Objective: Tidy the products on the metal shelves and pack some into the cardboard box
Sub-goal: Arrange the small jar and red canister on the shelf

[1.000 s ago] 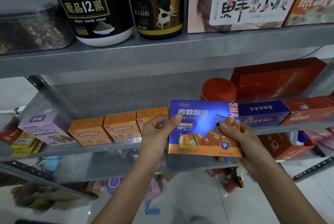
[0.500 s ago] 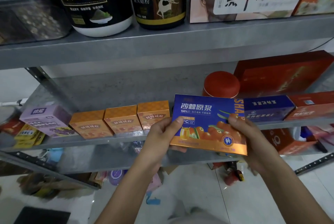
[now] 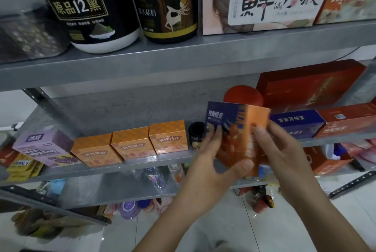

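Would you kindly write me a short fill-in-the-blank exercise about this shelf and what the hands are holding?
1. The left hand and right hand both grip the held box, which is blue and ____.
2. ____ matching orange boxes stand in a row on the shelf.
3. The small dark jar stands directly ____ of that row.
Missing words: orange; three; right.

Grey metal shelves (image 3: 183, 64) stand in front of a pale wall (image 3: 10, 107), which shows at the left between two of the boards. A slanted grey brace (image 3: 38, 99) runs down under the upper board there. Below, the floor (image 3: 227, 231) is of glossy white tiles with thin dark joints, and a dark strip with holes (image 3: 352, 184) lies on it at the right.
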Demonstrator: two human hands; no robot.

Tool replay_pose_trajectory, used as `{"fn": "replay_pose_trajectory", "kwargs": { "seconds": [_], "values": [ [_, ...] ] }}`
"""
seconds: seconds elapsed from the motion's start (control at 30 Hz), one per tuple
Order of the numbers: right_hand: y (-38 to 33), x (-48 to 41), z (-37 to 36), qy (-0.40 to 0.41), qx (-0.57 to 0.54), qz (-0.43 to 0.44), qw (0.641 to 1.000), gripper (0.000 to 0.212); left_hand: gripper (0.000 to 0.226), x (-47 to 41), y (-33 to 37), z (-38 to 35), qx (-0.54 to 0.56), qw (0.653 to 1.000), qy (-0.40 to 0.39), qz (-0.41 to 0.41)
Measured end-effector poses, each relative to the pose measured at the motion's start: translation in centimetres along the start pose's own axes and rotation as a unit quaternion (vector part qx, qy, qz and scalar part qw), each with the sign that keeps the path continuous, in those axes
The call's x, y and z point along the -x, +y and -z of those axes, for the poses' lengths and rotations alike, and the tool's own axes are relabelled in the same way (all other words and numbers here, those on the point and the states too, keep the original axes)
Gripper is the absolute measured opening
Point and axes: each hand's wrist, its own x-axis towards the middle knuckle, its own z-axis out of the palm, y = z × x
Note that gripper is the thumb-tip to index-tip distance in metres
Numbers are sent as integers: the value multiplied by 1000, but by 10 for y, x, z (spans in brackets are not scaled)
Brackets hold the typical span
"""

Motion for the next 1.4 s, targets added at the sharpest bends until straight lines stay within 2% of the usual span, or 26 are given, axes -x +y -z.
{"fn": "replay_pose_trajectory", "kwargs": {
  "seconds": [0.1,0.2,0.3,0.4,0.47,0.57,0.67,0.73,0.77,0.87,0.9,0.93,1.03,1.13,1.17,1.27,1.4],
  "values": [
    [-4,7,-4,-34,62,52,996,40,71,-2,4,4,99,995,-30,13],
    [8,9,-2,-49,142,83,985,43,67,-2,-2,4,122,991,19,53],
    [17,7,-1,-54,113,44,991,51,49,-2,-8,7,196,975,51,92],
    [29,-5,3,7,92,-26,995,63,65,-1,-13,19,316,944,28,87],
    [33,-12,10,-36,0,-122,992,69,70,1,-12,23,366,927,-2,82],
    [40,-12,18,-126,-197,-225,946,97,71,1,-14,25,400,912,-48,78],
    [51,-10,20,-114,-234,-236,936,104,73,1,-17,24,401,910,-56,84],
    [54,-9,17,-94,-240,-245,935,102,75,3,-17,23,361,927,-40,93],
    [55,-9,17,-87,-241,-249,934,96,74,3,-17,23,324,941,-26,95],
    [60,-9,17,-60,-232,-248,939,54,68,2,-16,25,229,970,33,81],
    [60,-9,18,-50,-222,-248,942,49,65,1,-16,26,212,973,49,76],
    [60,-8,18,-47,-213,-243,945,50,61,1,-17,27,200,975,57,73],
    [60,-3,17,-48,-175,-226,957,72,49,0,-18,26,166,981,62,79],
    [67,5,18,-36,-150,-231,961,67,30,1,-19,25,159,981,70,80],
    [67,7,17,-33,-143,-231,962,73,27,2,-19,25,158,982,66,79],
    [62,15,17,-27,-136,-214,967,97,23,6,-18,30,158,983,59,77],
    [52,21,23,-52,-170,-218,960,99,30,10,-21,36,162,980,33,109]
  ]
}}
